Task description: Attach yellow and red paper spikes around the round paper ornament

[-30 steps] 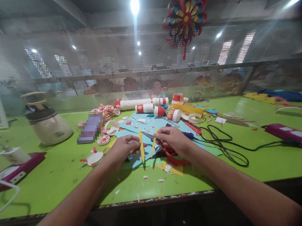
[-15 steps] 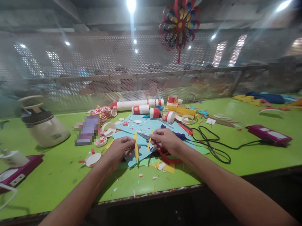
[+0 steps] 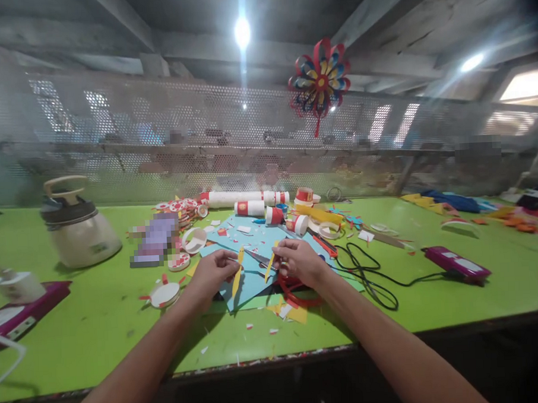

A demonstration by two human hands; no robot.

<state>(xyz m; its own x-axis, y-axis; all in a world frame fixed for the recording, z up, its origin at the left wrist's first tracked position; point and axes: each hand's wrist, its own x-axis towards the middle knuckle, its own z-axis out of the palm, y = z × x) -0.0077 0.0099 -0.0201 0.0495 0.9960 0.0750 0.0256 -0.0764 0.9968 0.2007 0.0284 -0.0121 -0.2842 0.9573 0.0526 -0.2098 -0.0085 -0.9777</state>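
Note:
Pinched in my left hand (image 3: 217, 271) is a yellow paper strip (image 3: 237, 280) with a pointed lower end, held tilted. My right hand (image 3: 297, 261) grips a second, thinner yellow strip (image 3: 269, 268) between thumb and fingers. The two strips are apart, above blue paper sheets (image 3: 250, 288). Scissors with red handles (image 3: 295, 292) lie under and beside my right hand, their grey blades (image 3: 259, 258) pointing up and left between my hands. Yellow paper scraps (image 3: 294, 312) lie below the handles.
Behind my hands are paper cups (image 3: 250, 208), a white tape ring (image 3: 194, 240) and an orange-red cutter (image 3: 325, 245). A beige jug (image 3: 80, 230) stands left. A black cord (image 3: 379, 274) runs right to a purple power strip (image 3: 458, 263). A paper flower (image 3: 321, 83) hangs above.
The camera view has tilted up slightly. The strip in my left hand has turned from nearly upright to a slant. Both hands keep hold of their strips.

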